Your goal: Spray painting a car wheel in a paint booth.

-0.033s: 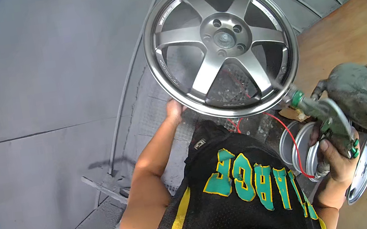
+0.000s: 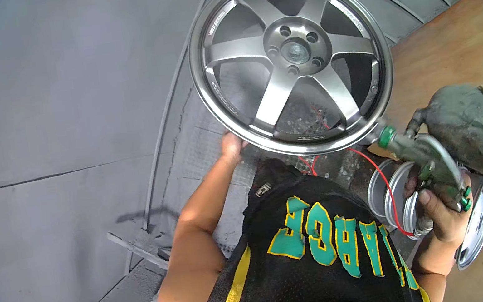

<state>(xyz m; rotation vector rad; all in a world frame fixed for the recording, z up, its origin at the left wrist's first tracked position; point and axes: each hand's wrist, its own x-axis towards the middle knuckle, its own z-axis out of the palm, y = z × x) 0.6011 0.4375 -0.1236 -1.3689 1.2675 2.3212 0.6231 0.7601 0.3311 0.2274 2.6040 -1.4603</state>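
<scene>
A grey metallic car wheel rim (image 2: 274, 96) with several spokes and a bright outer lip stands raised before me, its face toward me. My left hand (image 2: 231, 147) is at the wheel's lower left edge; its fingers are mostly hidden there, so its grip cannot be made out. In my right hand (image 2: 445, 210) is a spray gun (image 2: 420, 154) with a green ring near its nozzle. The nozzle points at the lower right of the wheel's lip, close to it. A dark, stained paint cup (image 2: 468, 124) with yellowish material at its edge is attached to the gun.
Grey walls (image 2: 57, 104) rise at the left. A wooden panel (image 2: 446, 49) stands at the right. Silver wheels (image 2: 392, 193) sit below the gun, and another wheel (image 2: 478, 230) is beside my right hand. A red hose (image 2: 389, 191) runs past them. A grey bar (image 2: 137, 250) juts out at the left.
The spray gun has shifted slightly left and down along the lip. The wheel's spokes have turned a little counterclockwise. My left hand stays in about the same place.
</scene>
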